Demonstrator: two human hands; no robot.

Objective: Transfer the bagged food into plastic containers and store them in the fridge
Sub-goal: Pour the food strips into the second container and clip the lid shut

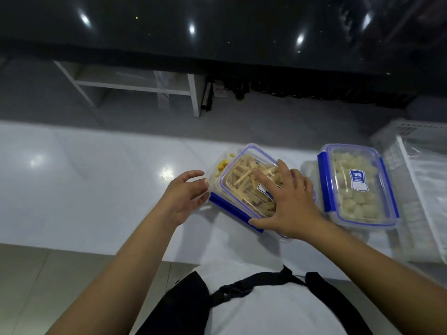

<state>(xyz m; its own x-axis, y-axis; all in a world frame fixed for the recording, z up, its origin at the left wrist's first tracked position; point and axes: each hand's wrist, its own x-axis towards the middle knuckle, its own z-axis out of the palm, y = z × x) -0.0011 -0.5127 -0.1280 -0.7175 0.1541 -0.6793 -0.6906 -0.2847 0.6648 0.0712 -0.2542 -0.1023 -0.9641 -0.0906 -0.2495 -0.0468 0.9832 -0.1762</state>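
A clear lidded container of pale fries (244, 180) with blue clips sits askew on top of another container (221, 166) holding yellow food, on the white counter (96, 184). My right hand (287, 201) lies flat on its lid, fingers spread, thumb at the near blue clip. At the stack's left corner my left hand (186, 194) hovers with relaxed fingers that just reach the lower container's edge. To the right stands a second closed container (355, 187) filled with pale chunks, a blue label on its lid.
Clear plastic bags (425, 189) and a white basket (408, 131) lie at the counter's right end. Beyond the counter are a grey floor, a white shelf frame (135, 88) and a dark glossy surface (217, 27). My white shirt and black strap fill the bottom.
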